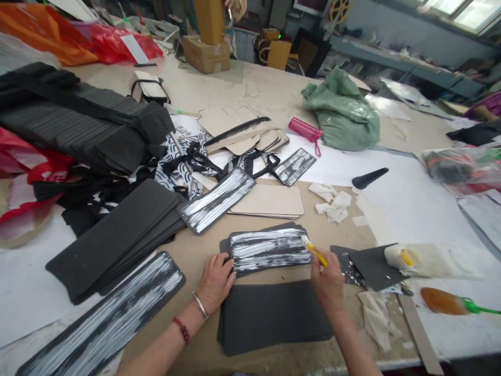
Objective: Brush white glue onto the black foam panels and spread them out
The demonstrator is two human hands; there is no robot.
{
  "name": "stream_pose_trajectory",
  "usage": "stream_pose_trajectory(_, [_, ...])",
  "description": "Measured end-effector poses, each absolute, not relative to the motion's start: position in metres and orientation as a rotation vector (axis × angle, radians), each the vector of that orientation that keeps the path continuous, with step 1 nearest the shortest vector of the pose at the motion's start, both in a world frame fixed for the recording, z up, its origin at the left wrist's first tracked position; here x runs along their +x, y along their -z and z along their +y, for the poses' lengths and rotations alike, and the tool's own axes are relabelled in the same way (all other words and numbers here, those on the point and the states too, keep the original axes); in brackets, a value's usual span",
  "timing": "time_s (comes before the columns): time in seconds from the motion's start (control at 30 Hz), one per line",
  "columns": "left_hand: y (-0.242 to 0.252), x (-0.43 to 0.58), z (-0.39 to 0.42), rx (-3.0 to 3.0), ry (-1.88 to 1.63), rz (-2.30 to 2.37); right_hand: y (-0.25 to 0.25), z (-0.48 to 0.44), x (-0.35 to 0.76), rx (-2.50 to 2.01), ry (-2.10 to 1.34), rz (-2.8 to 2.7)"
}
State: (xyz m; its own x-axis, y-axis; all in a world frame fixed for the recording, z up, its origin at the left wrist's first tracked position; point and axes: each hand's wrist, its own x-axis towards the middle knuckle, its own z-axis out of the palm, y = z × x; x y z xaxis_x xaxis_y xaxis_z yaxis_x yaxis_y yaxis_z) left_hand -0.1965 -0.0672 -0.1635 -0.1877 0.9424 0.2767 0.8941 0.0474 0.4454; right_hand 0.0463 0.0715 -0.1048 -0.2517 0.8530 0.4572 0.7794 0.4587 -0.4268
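Observation:
My right hand [327, 279] is closed round a small yellow-handled brush [318, 254]. Its white tip touches the right end of a black panel [270, 246] streaked with white paste. At that panel's left edge, my left hand [216, 279] holds it with bent fingers. More dark panels lie beneath it, their edges showing. Just in front is a stack of plain black panels [274, 316]. Other white-streaked panels lie about: a long one [107, 318] at lower left, one [219, 201] behind my left hand, and a small one [295, 167] farther back.
On the right lie a plastic container with white residue [434, 261], an amber bottle with a green nozzle [444, 301] and crumpled scraps [332, 202]. Black pieces [78, 120] pile up at left. A green bag [344, 112] and a cardboard box [205, 55] stand farther back.

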Motion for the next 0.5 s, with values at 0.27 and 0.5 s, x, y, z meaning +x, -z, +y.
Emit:
stream_pose_trajectory(0.27, [0.171, -0.181, -0.059, 1.477, -0.98, 2.34, 0.091, 0.05, 0.029, -1.129, -0.265, -2.158])
stream_pose_trajectory(0.5, [0.18, -0.186, -0.042, 1.062, -1.035, 2.356, 0.127, 0.05, 0.04, -1.121, -0.14, -2.371])
